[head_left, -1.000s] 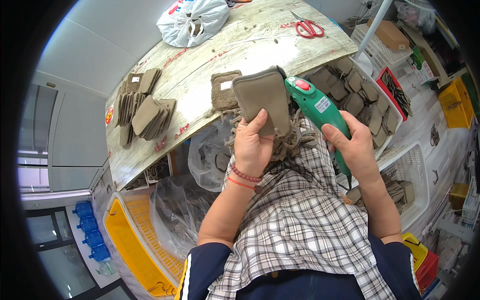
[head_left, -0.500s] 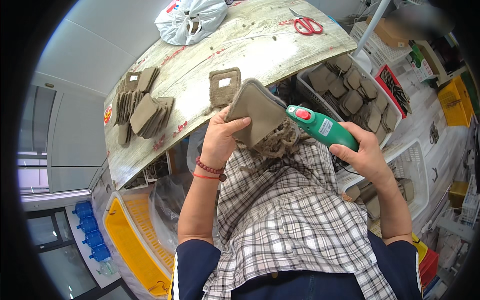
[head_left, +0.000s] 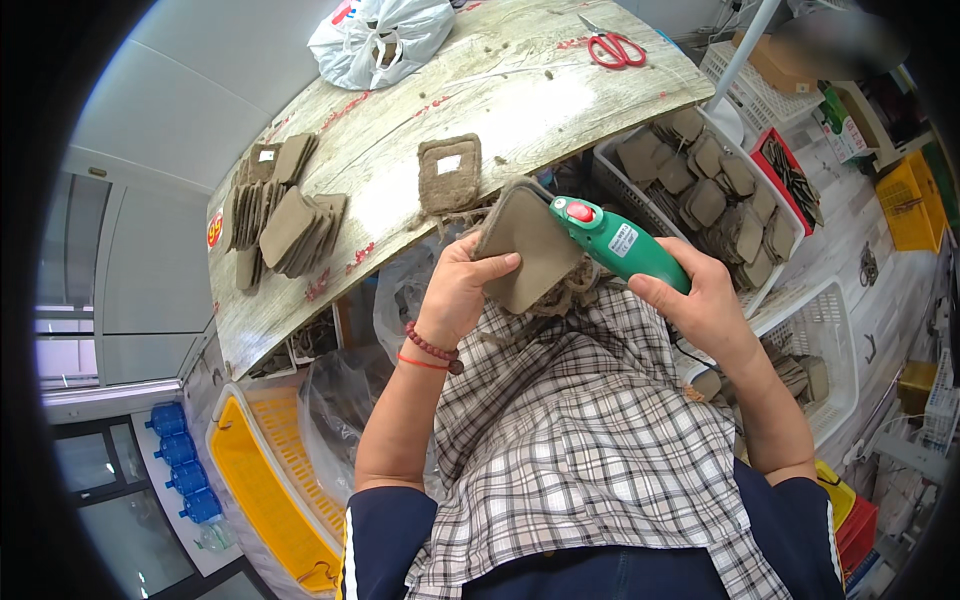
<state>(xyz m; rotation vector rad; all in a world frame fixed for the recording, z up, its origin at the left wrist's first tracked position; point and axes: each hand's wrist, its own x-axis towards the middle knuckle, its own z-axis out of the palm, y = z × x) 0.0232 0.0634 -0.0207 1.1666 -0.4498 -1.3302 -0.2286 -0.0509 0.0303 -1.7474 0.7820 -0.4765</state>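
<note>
While the left hand (head_left: 452,285) pinches a brown pad (head_left: 525,245) by its left side, thumb flat on the smooth face and the other fingers mostly hidden behind, the right hand (head_left: 705,300) wraps its fingers around a green handheld tool (head_left: 622,245), its nose at the pad's upper right edge. The step in hand looks to be working the tool along that rim; whether its motor is running cannot be told. The next move would seem to call for a steady left pinch, turning the pad slightly to present more edge, with the left fingertips kept clear of the nose.

Just right of and below the left fingertips, shaggy brown strips (head_left: 568,290) lie against the checked apron (head_left: 590,440) and could snag. Beyond those fingers runs the near edge of the surface (head_left: 380,180), a fuzzy pad (head_left: 455,190) lying close to it. Stacked pads (head_left: 300,235) stand well off to their left; red-handled scissors (head_left: 618,50) lie far beyond the right fingers. Open room seems best above the apron, nearer the body than either set of fingers; rightward, loose pads (head_left: 705,200) and a white basket (head_left: 812,325) crowd in.
</note>
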